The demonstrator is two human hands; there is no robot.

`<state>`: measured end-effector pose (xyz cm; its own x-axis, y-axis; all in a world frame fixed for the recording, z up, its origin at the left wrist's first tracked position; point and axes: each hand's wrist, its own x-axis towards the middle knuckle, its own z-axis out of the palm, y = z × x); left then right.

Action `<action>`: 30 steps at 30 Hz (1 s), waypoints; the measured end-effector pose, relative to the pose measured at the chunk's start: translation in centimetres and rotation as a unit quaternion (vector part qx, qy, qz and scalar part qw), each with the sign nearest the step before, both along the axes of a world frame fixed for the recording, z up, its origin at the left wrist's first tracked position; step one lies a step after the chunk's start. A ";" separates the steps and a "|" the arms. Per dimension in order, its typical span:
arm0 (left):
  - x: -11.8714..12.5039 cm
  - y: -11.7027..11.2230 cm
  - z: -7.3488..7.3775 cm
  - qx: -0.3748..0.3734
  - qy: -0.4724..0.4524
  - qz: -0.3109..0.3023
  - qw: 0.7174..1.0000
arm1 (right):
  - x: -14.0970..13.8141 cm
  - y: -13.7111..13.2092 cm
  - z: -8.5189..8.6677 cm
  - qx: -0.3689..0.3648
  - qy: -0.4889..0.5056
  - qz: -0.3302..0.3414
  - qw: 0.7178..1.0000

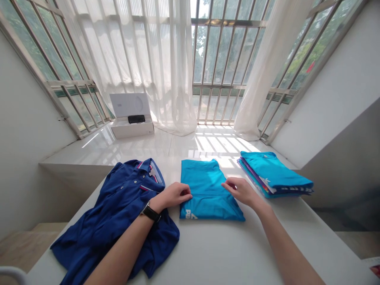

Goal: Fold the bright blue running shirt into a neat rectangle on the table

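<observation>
A folded turquoise shirt (208, 190) lies on the white table (225, 253) in front of me. My left hand (173, 196), with a black watch on its wrist, pinches the shirt's left edge at mid-height. My right hand (242, 190) grips its right edge, fingers curled on the cloth. An unfolded dark blue polo shirt (115, 213) lies spread to the left, partly under my left forearm. At the right sits a stack of folded shirts (274, 174) with a turquoise one on top.
Beyond the table, a white window ledge (178, 144) carries an open white box (130, 116) with a small black device in it. Sheer white curtains (154, 59) hang before barred windows. White walls close in on both sides.
</observation>
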<state>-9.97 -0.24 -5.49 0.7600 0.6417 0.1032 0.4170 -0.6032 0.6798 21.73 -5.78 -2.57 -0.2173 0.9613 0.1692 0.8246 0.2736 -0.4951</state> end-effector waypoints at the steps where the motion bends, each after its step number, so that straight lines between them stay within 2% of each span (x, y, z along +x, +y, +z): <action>1: 0.0 0.0 0.0 0.001 0.001 0.000 1.000 | -0.1 0.0 0.1 0.025 0.005 -0.016 1.000; 4: 0.1 0.0 0.0 0.000 0.004 0.002 1.000 | -0.7 0.0 0.1 0.050 0.016 -0.030 0.998; 9: 0.0 0.0 0.1 -0.007 0.003 0.002 1.000 | -1.9 -0.4 -0.2 -0.069 0.023 0.083 0.994; 11: 0.0 -0.1 0.2 -0.009 0.002 0.002 1.000 | -2.1 -0.6 -0.2 -0.103 0.022 0.104 0.989; 23: 0.0 -0.3 0.7 -0.009 0.005 0.022 1.000 | -1.1 -0.3 -0.6 -0.148 0.046 0.073 0.985; 30: 0.0 -0.4 0.9 -0.002 0.012 0.035 0.999 | -0.8 -0.1 -1.2 -0.145 0.027 0.055 0.988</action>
